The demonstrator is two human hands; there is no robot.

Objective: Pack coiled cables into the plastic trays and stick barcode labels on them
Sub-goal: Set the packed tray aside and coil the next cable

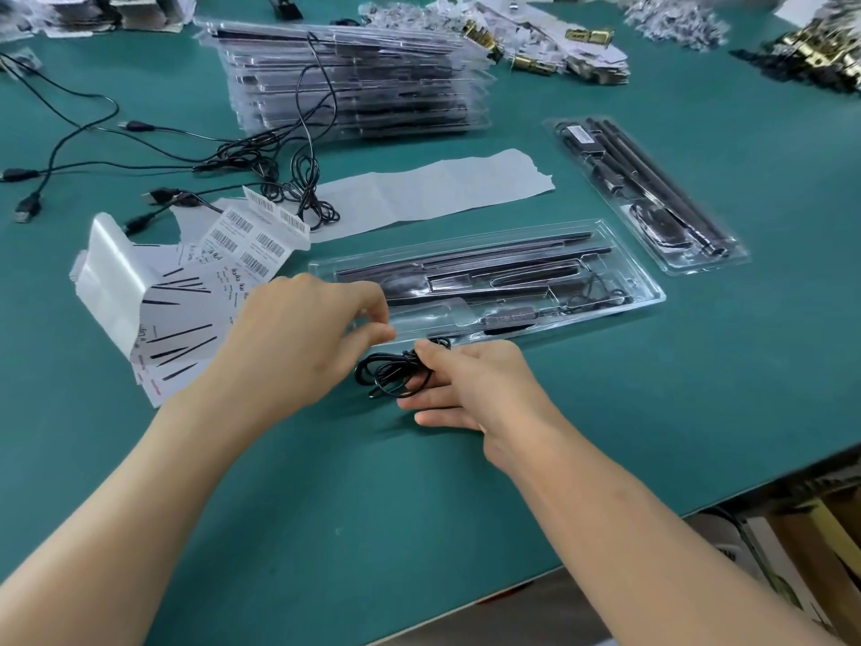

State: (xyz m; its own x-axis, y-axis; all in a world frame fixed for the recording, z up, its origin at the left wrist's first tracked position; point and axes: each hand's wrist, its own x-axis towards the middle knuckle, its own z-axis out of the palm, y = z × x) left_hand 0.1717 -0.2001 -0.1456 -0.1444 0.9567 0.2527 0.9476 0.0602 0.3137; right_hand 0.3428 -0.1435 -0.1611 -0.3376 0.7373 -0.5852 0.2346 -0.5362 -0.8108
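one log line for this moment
right hand: holds coiled cable | left hand: at tray corner | cable not yet in tray | label sheet left of tray

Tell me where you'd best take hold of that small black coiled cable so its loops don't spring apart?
Pinch the coiled cable across its right side, where the loops bunch together, coming from the right as the right hand does. Catching every strand at once should keep the coil closed; the left loops hang free.
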